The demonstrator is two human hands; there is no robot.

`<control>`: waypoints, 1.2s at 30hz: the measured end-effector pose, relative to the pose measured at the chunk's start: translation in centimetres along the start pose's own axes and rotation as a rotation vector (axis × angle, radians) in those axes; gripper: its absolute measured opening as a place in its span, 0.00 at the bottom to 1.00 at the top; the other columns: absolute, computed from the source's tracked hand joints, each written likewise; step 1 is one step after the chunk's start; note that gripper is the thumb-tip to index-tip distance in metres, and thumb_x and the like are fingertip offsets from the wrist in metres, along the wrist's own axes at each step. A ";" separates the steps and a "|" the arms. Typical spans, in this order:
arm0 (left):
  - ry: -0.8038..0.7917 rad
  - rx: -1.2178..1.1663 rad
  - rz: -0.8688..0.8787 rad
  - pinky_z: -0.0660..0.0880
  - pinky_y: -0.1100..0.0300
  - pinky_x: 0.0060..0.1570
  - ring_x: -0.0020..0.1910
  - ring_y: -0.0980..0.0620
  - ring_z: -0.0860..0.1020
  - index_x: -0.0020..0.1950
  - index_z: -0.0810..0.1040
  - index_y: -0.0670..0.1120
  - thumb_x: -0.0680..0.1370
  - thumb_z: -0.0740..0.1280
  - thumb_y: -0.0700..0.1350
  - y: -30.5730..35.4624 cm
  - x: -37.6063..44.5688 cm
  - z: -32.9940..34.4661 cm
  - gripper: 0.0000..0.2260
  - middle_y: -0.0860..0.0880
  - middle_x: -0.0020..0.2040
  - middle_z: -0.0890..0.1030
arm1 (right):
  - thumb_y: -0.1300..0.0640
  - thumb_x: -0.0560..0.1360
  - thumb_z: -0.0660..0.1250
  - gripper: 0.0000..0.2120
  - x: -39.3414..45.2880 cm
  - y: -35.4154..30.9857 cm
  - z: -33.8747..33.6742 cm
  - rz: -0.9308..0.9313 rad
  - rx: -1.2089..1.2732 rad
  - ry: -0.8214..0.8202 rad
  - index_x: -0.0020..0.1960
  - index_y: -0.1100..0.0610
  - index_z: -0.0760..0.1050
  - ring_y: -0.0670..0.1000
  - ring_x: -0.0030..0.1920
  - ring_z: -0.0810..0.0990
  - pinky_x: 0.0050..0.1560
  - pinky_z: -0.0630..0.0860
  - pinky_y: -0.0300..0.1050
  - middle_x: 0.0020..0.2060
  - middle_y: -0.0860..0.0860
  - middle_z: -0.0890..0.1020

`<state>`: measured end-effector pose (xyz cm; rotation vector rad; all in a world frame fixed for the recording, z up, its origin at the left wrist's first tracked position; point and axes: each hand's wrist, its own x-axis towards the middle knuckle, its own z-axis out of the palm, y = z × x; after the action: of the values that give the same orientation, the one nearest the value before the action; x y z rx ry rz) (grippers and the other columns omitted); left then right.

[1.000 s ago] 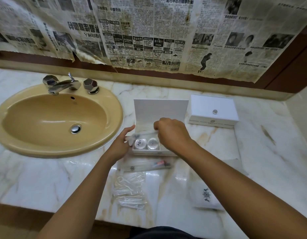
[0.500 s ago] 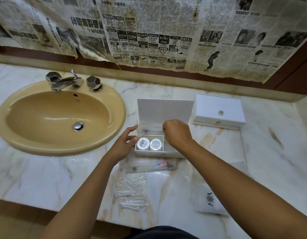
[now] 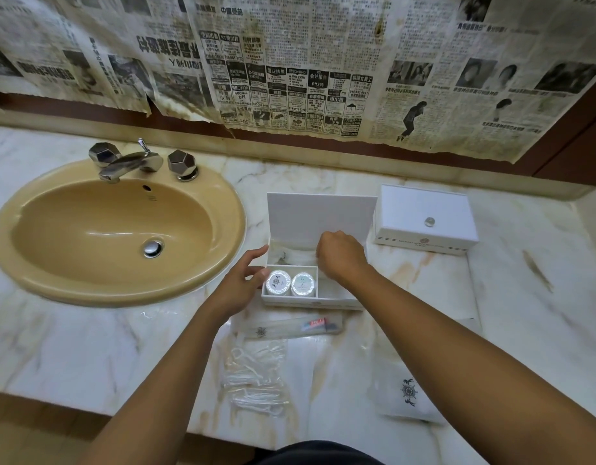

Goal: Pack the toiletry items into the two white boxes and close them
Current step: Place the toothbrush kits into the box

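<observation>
A marble counter (image 3: 88, 344), pale with brown veins, runs under a wall papered in yellowed newspaper (image 3: 289, 62). A tan oval sink (image 3: 118, 229) with a chrome faucet (image 3: 129, 162) is set into it. Just right of the sink stands the open white box (image 3: 320, 223), lid upright; two round white tins (image 3: 289, 283) sit side by side in its front left compartment. The left hand (image 3: 243, 283) rests against the box's left wall, fingers loosely extended, grasping nothing. The right hand (image 3: 340, 256) is curled over the box's back compartment; whether it grips anything there cannot be told. Farther right of the sink sits the closed white box (image 3: 424, 219). In front of the open box lie a clear toothbrush packet (image 3: 289, 328), a clear bag of small white items (image 3: 256, 374) and a white pouch (image 3: 407, 394) bearing a dark emblem.
</observation>
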<state>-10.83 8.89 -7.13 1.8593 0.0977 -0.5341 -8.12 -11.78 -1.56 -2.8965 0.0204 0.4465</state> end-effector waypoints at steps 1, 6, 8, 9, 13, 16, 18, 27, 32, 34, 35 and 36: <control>-0.002 -0.001 0.001 0.71 0.45 0.67 0.55 0.52 0.80 0.67 0.68 0.69 0.81 0.63 0.52 -0.1 0.0 0.0 0.17 0.52 0.58 0.81 | 0.66 0.74 0.63 0.05 -0.1 0.0 -0.1 0.008 0.002 -0.010 0.48 0.60 0.75 0.57 0.43 0.74 0.41 0.68 0.44 0.47 0.57 0.79; 0.005 0.004 0.010 0.71 0.45 0.66 0.55 0.52 0.79 0.66 0.68 0.71 0.81 0.63 0.53 -0.3 0.1 0.0 0.17 0.50 0.59 0.80 | 0.59 0.77 0.61 0.08 -0.7 -0.5 0.0 -0.046 0.039 0.055 0.52 0.60 0.77 0.56 0.48 0.76 0.45 0.72 0.45 0.51 0.55 0.79; 0.005 0.005 0.020 0.71 0.43 0.66 0.55 0.51 0.80 0.65 0.68 0.72 0.81 0.63 0.53 -0.5 0.2 0.0 0.17 0.49 0.59 0.80 | 0.49 0.79 0.60 0.16 -0.9 -1.2 0.4 -0.131 0.084 0.077 0.59 0.57 0.78 0.56 0.58 0.74 0.53 0.73 0.49 0.56 0.54 0.78; 0.005 0.007 0.024 0.72 0.43 0.66 0.56 0.51 0.80 0.65 0.68 0.72 0.81 0.64 0.53 -0.6 0.2 0.0 0.17 0.49 0.60 0.80 | 0.45 0.79 0.60 0.19 -1.0 -1.6 0.6 -0.172 0.106 0.052 0.62 0.56 0.77 0.55 0.60 0.72 0.56 0.72 0.51 0.58 0.53 0.77; 0.006 0.013 0.033 0.72 0.44 0.66 0.58 0.52 0.79 0.67 0.68 0.71 0.80 0.64 0.54 -0.6 0.2 0.1 0.17 0.51 0.59 0.81 | 0.33 0.77 0.52 0.27 -1.3 -2.2 1.9 -0.239 0.109 -0.118 0.67 0.47 0.74 0.55 0.65 0.67 0.61 0.70 0.54 0.61 0.53 0.74; 0.002 0.013 0.034 0.72 0.45 0.66 0.58 0.52 0.79 0.67 0.67 0.70 0.80 0.64 0.55 -0.5 0.1 0.1 0.17 0.51 0.59 0.81 | 0.31 0.76 0.47 0.31 -1.3 -1.7 2.7 -0.225 0.073 -0.164 0.70 0.46 0.70 0.56 0.67 0.66 0.63 0.68 0.56 0.63 0.54 0.74; 0.002 0.011 0.031 0.72 0.45 0.66 0.59 0.52 0.79 0.68 0.67 0.69 0.80 0.63 0.55 -0.5 0.0 0.1 0.18 0.51 0.59 0.81 | 0.30 0.76 0.46 0.31 -1.3 -1.6 2.9 -0.216 0.074 -0.175 0.71 0.45 0.69 0.56 0.67 0.66 0.64 0.67 0.57 0.64 0.54 0.73; 0.007 0.025 0.034 0.72 0.45 0.65 0.59 0.52 0.78 0.68 0.66 0.69 0.81 0.63 0.55 -0.5 0.0 0.2 0.18 0.51 0.59 0.81 | 0.33 0.78 0.47 0.28 -1.9 -1.3 2.3 -0.207 0.235 -0.194 0.68 0.45 0.72 0.56 0.68 0.68 0.62 0.69 0.54 0.65 0.53 0.75; 0.020 0.033 0.055 0.71 0.46 0.66 0.59 0.51 0.78 0.66 0.66 0.72 0.81 0.62 0.54 -0.7 -0.1 0.3 0.17 0.51 0.59 0.81 | 0.39 0.78 0.58 0.23 -3.0 -1.5 2.4 -0.183 0.274 0.055 0.64 0.53 0.77 0.54 0.63 0.72 0.62 0.70 0.55 0.60 0.53 0.79; 0.022 0.034 0.054 0.71 0.45 0.66 0.59 0.50 0.78 0.67 0.66 0.71 0.82 0.62 0.53 -0.7 -0.1 0.4 0.17 0.50 0.59 0.81 | 0.45 0.79 0.61 0.19 -3.9 -1.8 2.2 -0.250 0.231 0.155 0.63 0.54 0.77 0.54 0.61 0.72 0.61 0.70 0.52 0.58 0.53 0.79; 0.021 0.036 0.055 0.71 0.45 0.66 0.59 0.50 0.78 0.67 0.66 0.71 0.82 0.62 0.52 -0.7 0.0 0.4 0.17 0.50 0.59 0.81 | 0.47 0.78 0.63 0.17 -4.4 -2.1 2.1 -0.293 0.234 0.186 0.62 0.55 0.77 0.54 0.60 0.73 0.60 0.70 0.51 0.57 0.53 0.79; 0.021 0.041 0.055 0.71 0.45 0.66 0.59 0.49 0.78 0.68 0.66 0.70 0.82 0.61 0.52 -0.7 0.0 0.4 0.17 0.50 0.59 0.81 | 0.49 0.78 0.64 0.16 -5.0 -2.3 2.1 -0.334 0.252 0.203 0.61 0.55 0.78 0.54 0.59 0.73 0.59 0.71 0.50 0.56 0.52 0.79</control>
<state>-11.20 8.83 -7.86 1.9021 0.0503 -0.4818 -13.43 -9.15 -1.51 -2.6134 -0.3443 0.0829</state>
